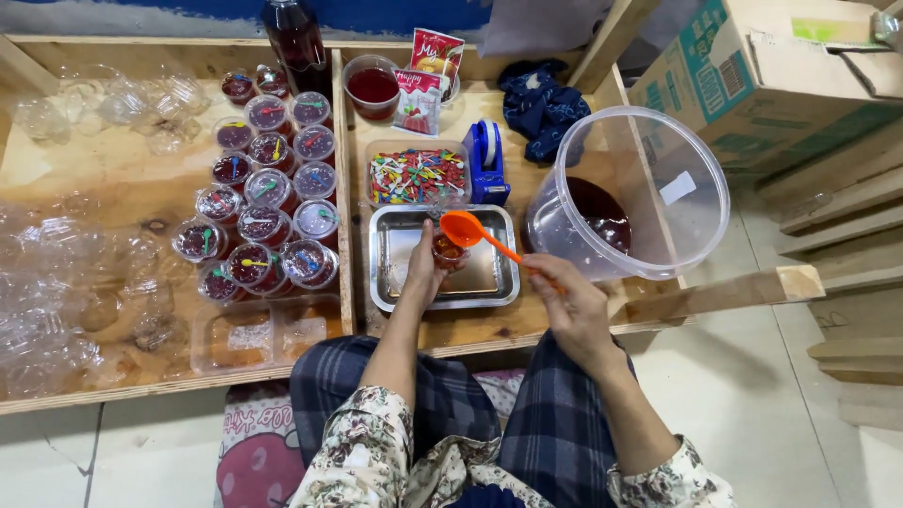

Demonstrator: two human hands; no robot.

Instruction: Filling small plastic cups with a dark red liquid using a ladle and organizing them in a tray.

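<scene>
Fingers of left hand (423,268) wrap small cup (449,251) over steel tray (400,282) | right hand (574,306) pinches orange spoon (467,229) handle | big tub (625,193) tilted (could slop) | cup small: spoonful may overshoot, spill onto tray

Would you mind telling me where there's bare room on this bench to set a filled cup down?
Bare wood shows left of the sealed cups, below the empty clear cups. The steel tray has free floor around the left hand. It is crowded around the spoon box and tape dispenser.
</scene>
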